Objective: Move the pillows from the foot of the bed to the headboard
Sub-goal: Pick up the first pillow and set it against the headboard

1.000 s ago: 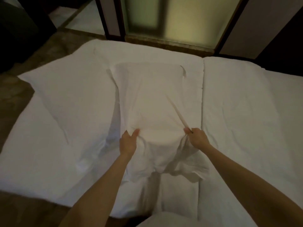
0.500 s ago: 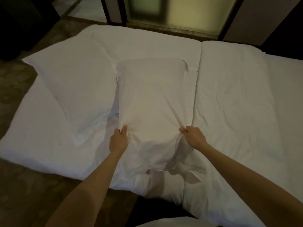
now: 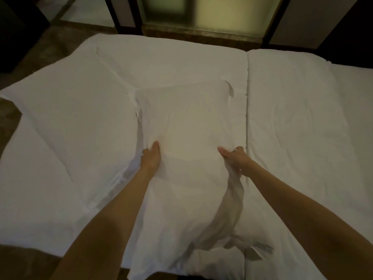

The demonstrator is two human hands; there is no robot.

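The scene is dimly lit, with a warm yellow-green glow given off by the frosted panel (image 3: 228, 11) at the top. The white bedding (image 3: 298, 122) is rendered grey. Soft shadows are cast under the forearms. Slight blur is seen throughout, and straight lines are bowed toward the edges.

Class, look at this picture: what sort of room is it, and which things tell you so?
Probably a bedroom, perhaps a hotel room: a wide bed made up in white, two white pillows on it, and a frosted glass panel beyond.
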